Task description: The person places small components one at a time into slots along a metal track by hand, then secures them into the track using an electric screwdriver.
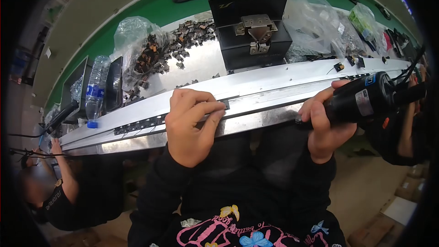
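Note:
My left hand (191,126) is pinched at the white rail (265,98), thumb and index finger together on a small dark part (226,105) in its channel. A row of small black parts (139,126) lies in the channel to the left of that hand. My right hand (322,123) is wrapped round a black cylindrical power tool (359,100), its tip (298,120) pointing left near the metal front edge (247,123), apart from my left hand.
Beyond the rail stand a black box device (249,13), a heap of small metal parts (155,52), plastic bags (311,18) and a water bottle (96,89). One person (68,187) is at the far left, another (402,137) at the right.

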Demonstrator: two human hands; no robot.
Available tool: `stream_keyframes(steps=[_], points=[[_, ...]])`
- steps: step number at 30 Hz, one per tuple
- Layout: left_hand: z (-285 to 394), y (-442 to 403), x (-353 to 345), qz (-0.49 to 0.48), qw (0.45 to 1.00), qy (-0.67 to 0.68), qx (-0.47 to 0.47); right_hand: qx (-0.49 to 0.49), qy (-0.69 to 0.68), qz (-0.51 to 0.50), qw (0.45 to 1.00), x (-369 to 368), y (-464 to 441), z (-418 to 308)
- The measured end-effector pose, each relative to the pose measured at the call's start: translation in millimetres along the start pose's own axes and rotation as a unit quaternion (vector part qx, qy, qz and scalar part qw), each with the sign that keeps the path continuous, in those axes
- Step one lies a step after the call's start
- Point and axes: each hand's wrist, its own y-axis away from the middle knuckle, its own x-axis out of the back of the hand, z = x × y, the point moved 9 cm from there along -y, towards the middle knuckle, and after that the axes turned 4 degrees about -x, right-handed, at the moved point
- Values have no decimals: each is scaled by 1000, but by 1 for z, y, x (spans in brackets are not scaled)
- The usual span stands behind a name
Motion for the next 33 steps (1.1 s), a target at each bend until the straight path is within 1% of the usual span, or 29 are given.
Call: stream_keyframes(steps=[2, 3, 5, 6, 8, 9, 10, 12, 14, 16, 17, 20, 22, 23, 26, 27, 29, 30, 32, 33], points=[[-2, 2, 0, 3, 1000, 2, 1, -79, -89, 15, 993, -5, -4, 1], [-3, 2, 0, 5, 1000, 2, 0, -78, -87, 14, 993, -4, -7, -2], [-3, 1, 0, 6, 1000, 3, -2, -132, -91, -16, 987, -9, -10, 4], [-3, 1, 0, 7, 1000, 2, -3, -131, -89, -18, 987, -5, -13, 4], [-4, 1, 2, 11, 1000, 8, 2, -96, -47, -58, 993, -4, -19, -1], [-4, 1, 2, 13, 1000, 12, 6, -111, -74, -50, 990, -4, -23, -3], [-4, 1, 3, 15, 1000, 14, 6, -109, -71, -52, 990, -7, -27, -10], [-5, 2, 5, 30, 999, 23, 8, -158, -121, -33, 979, -11, -34, -13], [-4, 3, 6, 33, 999, 25, 5, -144, -135, -36, 980, -12, -45, -15], [-2, 2, 6, 34, 999, 18, 4, -92, -202, -58, 973, -21, -61, -32], [-1, 2, 6, 36, 999, 26, -3, -105, -182, -38, 977, -24, -71, -38], [0, 1, 6, 36, 999, 16, -8, -81, -172, -68, 979, -36, -105, -51], [-1, 3, 5, 39, 999, 25, -5, -52, -188, -72, 978, -53, -123, -56], [-2, 3, 4, 43, 999, 30, 1, -16, -171, -100, 980, -62, -131, -61], [-3, 4, 4, 39, 999, 32, 8, 26, -256, -86, 962, -87, -144, -55], [-3, 3, 4, 39, 999, 33, 10, 24, -255, -87, 963, -99, -143, -56], [-4, 4, 4, 34, 999, 34, 10, -103, -275, 7, 956, -107, -139, -32], [-4, 4, 5, 33, 999, 35, 13, -106, -274, 6, 956, -104, -142, -31], [-3, 2, 6, 27, 999, 11, 17, -101, -249, -118, 956, -112, -148, -38], [-5, 3, 4, 25, 999, 10, 22, -143, -244, -122, 951, -119, -146, -34]])
